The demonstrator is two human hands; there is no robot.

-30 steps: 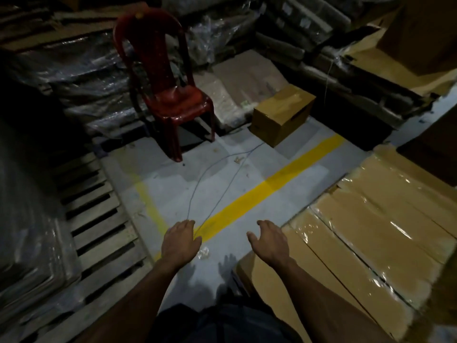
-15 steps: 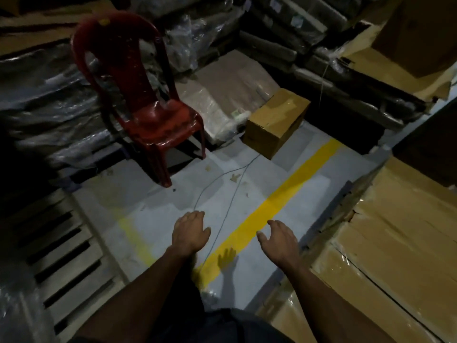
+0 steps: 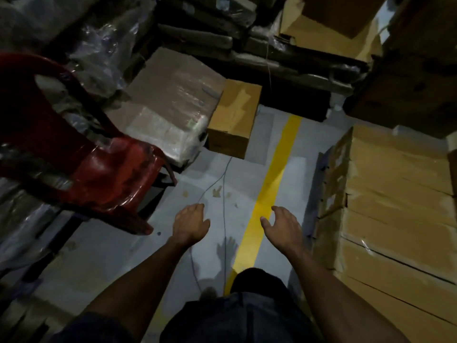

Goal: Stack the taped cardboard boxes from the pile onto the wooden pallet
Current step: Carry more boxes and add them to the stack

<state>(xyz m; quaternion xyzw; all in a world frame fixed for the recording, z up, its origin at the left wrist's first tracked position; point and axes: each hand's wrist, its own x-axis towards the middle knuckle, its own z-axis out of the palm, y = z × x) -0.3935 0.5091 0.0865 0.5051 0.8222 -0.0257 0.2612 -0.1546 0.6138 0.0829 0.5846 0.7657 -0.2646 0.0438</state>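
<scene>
Both hands, left hand (image 3: 190, 225) and right hand (image 3: 283, 225), hang released, fingers relaxed, grasping nothing. The small brown taped cardboard box (image 3: 233, 118) sits at 12 o'clock on the floor; next: reach, grasp it.

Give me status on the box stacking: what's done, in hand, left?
Done: taped cardboard boxes already sit stacked at the right, though the pallet under them isn't visible. In hand: nothing; the left hand and right hand are both open and empty above the grey floor. Left: at least the single cardboard box ahead, beside the yellow line.
</scene>
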